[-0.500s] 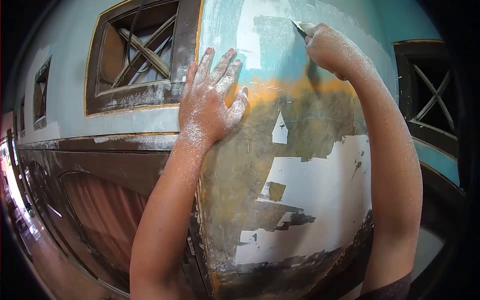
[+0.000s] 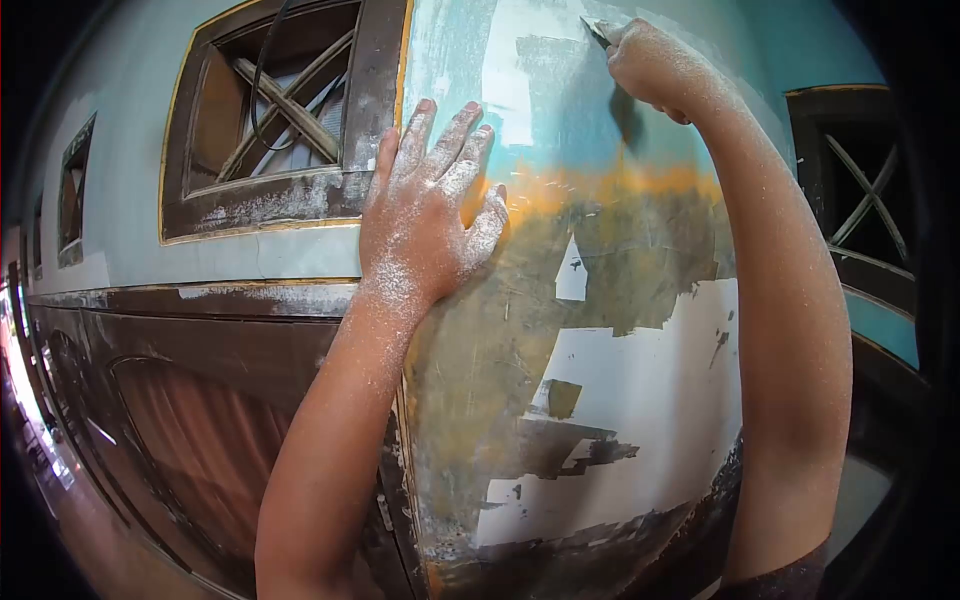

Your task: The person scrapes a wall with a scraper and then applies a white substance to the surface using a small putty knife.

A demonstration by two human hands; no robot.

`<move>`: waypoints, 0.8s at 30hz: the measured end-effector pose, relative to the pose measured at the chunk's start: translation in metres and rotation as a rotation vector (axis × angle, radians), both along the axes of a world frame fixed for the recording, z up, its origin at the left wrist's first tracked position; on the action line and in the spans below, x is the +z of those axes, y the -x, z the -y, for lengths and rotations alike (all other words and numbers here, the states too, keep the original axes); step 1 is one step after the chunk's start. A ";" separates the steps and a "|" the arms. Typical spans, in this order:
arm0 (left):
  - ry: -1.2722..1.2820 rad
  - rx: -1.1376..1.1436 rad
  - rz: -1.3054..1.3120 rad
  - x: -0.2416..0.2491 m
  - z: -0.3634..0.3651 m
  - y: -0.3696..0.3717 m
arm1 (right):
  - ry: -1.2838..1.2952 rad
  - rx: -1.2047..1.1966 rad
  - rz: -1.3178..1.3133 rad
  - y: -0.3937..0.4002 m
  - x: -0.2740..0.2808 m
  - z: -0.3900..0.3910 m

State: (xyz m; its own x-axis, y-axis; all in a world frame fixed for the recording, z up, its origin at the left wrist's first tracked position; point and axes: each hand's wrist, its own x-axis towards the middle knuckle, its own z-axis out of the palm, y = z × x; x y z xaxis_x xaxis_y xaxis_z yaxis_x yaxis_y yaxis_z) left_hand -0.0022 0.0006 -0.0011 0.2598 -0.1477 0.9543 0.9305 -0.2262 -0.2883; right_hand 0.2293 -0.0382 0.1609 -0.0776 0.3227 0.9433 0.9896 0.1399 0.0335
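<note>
My right hand, dusted white, is closed around a scraper, most of which the fist hides. Its thin blade meets the upper part of the wall, where pale blue-green paint shows beside bare white patches. My left hand lies against the wall with fingers spread, next to the window frame; white dust covers its fingers and wrist. Below the hands runs an orange band, then a stained olive-brown area with a small white patch and a large white patch.
Left of my hand is a dark wooden window frame with crossed slats and a hanging black cable. Beneath it stands a brown door with a reddish curtain behind its opening. Another crossed-slat window is at the right.
My right hand and the scraper have moved slightly up the wall. The view has shifted a little, and my left hand stays spread on the wall.
</note>
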 end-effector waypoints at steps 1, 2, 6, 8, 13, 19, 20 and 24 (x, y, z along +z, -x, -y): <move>-0.005 0.001 0.002 0.000 0.000 0.000 | -0.037 -0.004 0.032 -0.001 0.003 -0.001; -0.005 0.003 -0.002 0.000 -0.001 0.000 | -0.042 -0.003 0.034 0.000 0.006 -0.001; -0.009 -0.012 -0.006 -0.001 -0.001 0.000 | -0.043 -0.126 0.077 -0.008 0.034 -0.018; -0.010 -0.007 -0.003 -0.001 -0.001 0.000 | -0.027 -0.255 0.141 -0.015 0.047 -0.030; -0.005 0.001 0.005 0.001 -0.001 0.002 | -0.120 0.018 0.011 0.008 0.030 -0.010; -0.011 -0.006 0.003 0.000 -0.001 0.001 | -0.095 -0.024 0.102 0.003 0.040 -0.014; -0.008 -0.007 0.003 -0.001 0.000 0.001 | -0.092 -0.025 0.102 -0.003 0.045 -0.025; 0.010 -0.012 0.013 0.000 0.003 -0.001 | -0.347 -0.824 0.918 -0.023 0.037 -0.031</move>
